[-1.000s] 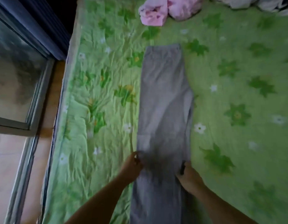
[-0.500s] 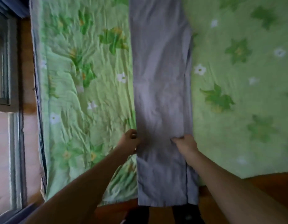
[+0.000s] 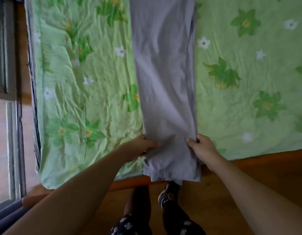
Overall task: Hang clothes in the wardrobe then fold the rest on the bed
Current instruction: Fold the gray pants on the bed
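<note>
Grey trousers (image 3: 165, 73) lie stretched lengthwise on the bed, folded leg over leg, their hems hanging over the bed's near edge. My left hand (image 3: 140, 146) pinches the trousers' left edge just above the hems, thumb on top. My right hand (image 3: 200, 146) grips the right edge at the same height, thumb over the cloth. The trousers' waist end runs out of view at the top.
The bed carries a green flowered sheet (image 3: 79, 82), wrinkled on the left. A wooden bed frame (image 3: 130, 181) runs along the near edge. A window frame (image 3: 11, 99) stands at the far left. My legs and a shoe (image 3: 163, 195) are on the wooden floor (image 3: 223, 192).
My view has tilted down toward the bed's near edge. Both hands have slid along the trousers to just above the hems and now hold the two side edges.
</note>
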{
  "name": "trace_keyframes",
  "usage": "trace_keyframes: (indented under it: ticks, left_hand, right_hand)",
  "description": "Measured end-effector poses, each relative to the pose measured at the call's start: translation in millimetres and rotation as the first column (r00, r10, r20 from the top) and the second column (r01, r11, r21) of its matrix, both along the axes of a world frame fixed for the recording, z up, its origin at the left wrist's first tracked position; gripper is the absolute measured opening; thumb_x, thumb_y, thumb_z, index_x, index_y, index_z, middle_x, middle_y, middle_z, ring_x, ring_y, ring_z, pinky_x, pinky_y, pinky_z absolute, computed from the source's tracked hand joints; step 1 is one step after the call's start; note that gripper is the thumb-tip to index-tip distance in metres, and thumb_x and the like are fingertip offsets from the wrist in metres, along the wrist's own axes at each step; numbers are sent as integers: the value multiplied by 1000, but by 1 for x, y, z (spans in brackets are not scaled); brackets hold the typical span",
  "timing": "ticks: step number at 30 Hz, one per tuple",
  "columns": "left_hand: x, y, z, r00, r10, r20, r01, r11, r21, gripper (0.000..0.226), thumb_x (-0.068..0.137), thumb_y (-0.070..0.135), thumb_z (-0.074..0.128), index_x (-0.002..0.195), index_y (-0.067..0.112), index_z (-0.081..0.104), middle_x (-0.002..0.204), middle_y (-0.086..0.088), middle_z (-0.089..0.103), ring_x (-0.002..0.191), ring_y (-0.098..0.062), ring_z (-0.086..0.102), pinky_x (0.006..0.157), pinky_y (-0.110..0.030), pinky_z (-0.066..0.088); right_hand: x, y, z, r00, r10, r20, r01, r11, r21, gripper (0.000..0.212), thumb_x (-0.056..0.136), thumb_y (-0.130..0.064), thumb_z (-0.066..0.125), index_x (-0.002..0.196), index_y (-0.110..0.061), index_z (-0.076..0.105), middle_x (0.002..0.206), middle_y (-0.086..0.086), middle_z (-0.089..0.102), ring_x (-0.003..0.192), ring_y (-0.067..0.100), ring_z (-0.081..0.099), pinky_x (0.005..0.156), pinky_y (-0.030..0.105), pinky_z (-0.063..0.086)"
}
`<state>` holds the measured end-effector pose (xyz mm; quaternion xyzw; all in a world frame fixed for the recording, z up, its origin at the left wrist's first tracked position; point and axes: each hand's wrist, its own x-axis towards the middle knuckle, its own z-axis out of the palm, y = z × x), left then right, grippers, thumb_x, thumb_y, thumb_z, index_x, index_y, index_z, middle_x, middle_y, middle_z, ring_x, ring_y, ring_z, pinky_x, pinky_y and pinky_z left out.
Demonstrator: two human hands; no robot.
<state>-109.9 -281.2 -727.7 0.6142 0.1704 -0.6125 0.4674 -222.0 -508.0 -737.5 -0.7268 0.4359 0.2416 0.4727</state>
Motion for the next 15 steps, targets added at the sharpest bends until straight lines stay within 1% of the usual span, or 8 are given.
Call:
trace_keyframes:
  ticks: [2, 4, 5, 8, 11, 12, 14, 15]
  left_hand:
    - [-8, 2, 1, 999, -19, 44, 19, 1000, -3, 43, 85, 19, 78, 123, 7, 62, 112, -11, 70, 98, -27, 66, 78, -35, 53]
    - [-21, 4, 4, 989, -78, 129, 74, 997, 32, 38, 87, 17, 76, 121, 7, 64, 112, -11, 73, 93, -24, 71, 70, -33, 57]
    - [-27, 5, 5, 978, -81, 192, 69, 995, 70, 35, 88, 17, 75, 120, 6, 65, 111, -12, 73, 93, -24, 71, 72, -35, 58]
    - [-42, 8, 5, 964, 52, 260, -77, 993, 87, 29, 92, 18, 70, 116, 2, 69, 113, -16, 72, 103, -29, 68, 93, -41, 54]
    - [-54, 13, 8, 970, 191, 150, -202, 978, 57, 28, 95, 21, 65, 113, 0, 68, 103, -15, 73, 92, -28, 68, 83, -40, 53]
    - [-60, 14, 8, 974, 182, 132, -191, 980, 59, 24, 96, 20, 63, 110, 1, 67, 97, -14, 72, 84, -26, 68, 75, -37, 55]
    - [-72, 17, 5, 976, 91, 197, -110, 990, 87, 13, 98, 9, 60, 105, 0, 64, 95, -20, 66, 75, -25, 64, 61, -31, 53]
    - [-78, 19, 4, 967, 61, 248, -87, 992, 92, 12, 97, 2, 57, 106, -3, 63, 97, -24, 65, 78, -28, 64, 64, -35, 54]
  right_hand:
    - [-12, 5, -1, 997, 69, -33, -66, 994, 83, 16, 95, -32, 67, 98, -17, 70, 91, 0, 73, 84, 23, 70, 75, 42, 58]
    - [-26, 9, -1, 994, 112, -3, -111, 993, 50, 20, 99, -29, 62, 94, -11, 69, 90, 7, 71, 84, 29, 68, 75, 45, 58]
    - [-31, 10, -1, 992, 123, 23, -123, 992, 11, 23, 100, -28, 59, 93, -8, 68, 90, 11, 70, 85, 32, 67, 76, 45, 55]
    - [-42, 7, -1, 989, 88, 116, -78, 993, -85, 26, 103, -29, 54, 95, -8, 67, 92, 14, 69, 86, 34, 65, 75, 41, 50]
    - [-50, 4, -5, 992, -28, 125, 28, 1000, -1, 18, 102, -28, 55, 95, -13, 63, 93, 12, 69, 88, 35, 66, 78, 47, 54]
    - [-53, 5, -7, 992, -64, 107, 57, 996, 74, 12, 100, -26, 58, 95, -16, 61, 95, 10, 70, 89, 33, 67, 80, 49, 57]
    - [-60, 8, -11, 995, -65, 80, 50, 984, 172, 5, 97, -19, 64, 93, -20, 61, 97, 6, 72, 89, 28, 70, 81, 50, 59]
    - [-63, 9, -14, 997, -12, 78, -1, 986, 166, 7, 97, -17, 64, 91, -21, 62, 97, 5, 73, 88, 27, 70, 79, 48, 59]
